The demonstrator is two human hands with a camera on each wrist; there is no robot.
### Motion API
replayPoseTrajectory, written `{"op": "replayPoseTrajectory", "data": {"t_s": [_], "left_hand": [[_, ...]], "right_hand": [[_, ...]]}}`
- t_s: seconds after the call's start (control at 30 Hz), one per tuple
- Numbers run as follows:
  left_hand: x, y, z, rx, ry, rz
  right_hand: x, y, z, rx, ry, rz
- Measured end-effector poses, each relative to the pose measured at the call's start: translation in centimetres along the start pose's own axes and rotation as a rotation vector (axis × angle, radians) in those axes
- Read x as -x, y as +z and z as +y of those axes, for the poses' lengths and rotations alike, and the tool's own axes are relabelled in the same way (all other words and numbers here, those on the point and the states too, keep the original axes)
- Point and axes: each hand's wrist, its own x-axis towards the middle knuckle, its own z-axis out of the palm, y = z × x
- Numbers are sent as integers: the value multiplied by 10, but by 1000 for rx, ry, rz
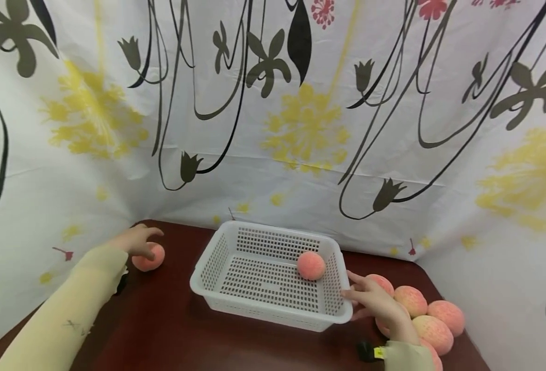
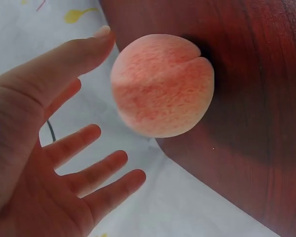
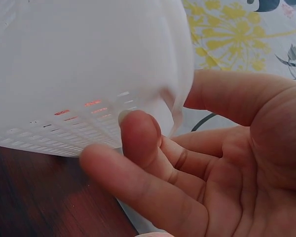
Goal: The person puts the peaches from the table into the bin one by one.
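Observation:
At the table's left edge, my left hand [image 1: 138, 240] is spread around a lone peach [image 1: 151, 259]. The left wrist view shows its thumb and fingers apart, the thumb tip close beside that pink fuzzy peach [image 2: 163, 86]. My right hand [image 1: 370, 296] holds the right end of a white perforated plastic basket [image 1: 268, 317]. Seen from the right wrist, the thumb passes behind the basket's rim while the curled fingers [image 3: 143, 140] lie along its outer wall. Inside the basket, toward its right end, sits another peach [image 1: 311, 266].
Several peaches [image 1: 432, 334] are piled on the table's right side, just beyond my right hand. White floral cloth [image 1: 273, 185] hangs behind the dark red-brown table [image 1: 161, 330] and along both its sides.

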Motion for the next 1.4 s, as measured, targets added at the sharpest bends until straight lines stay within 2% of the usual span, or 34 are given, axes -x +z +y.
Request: {"op": "replayPoseTrajectory", "data": {"t_s": [0.2, 0.27, 0.5, 0.77, 0.93, 1.2, 1.4], "left_hand": [[19, 5, -7, -18, -45, 3], [21, 6, -10, -13, -47, 10], [11, 15, -31, -9, -17, 46], [7, 30, -45, -17, -4, 52], [4, 34, -51, -26, 50, 71], [-7, 29, -49, -34, 83, 60], [-18, 14, -33, -44, 95, 62]], "right_hand": [[-7, 9, 4, -20, -18, -21], [-7, 10, 3, -20, -23, -18], [-7, 9, -5, 0, -52, -26], [-6, 10, -2, -13, -61, -11], [-4, 13, 2, -21, -50, 14], [3, 10, 4, -22, -44, 26], [6, 4, 4, -18, -38, 40]]}}
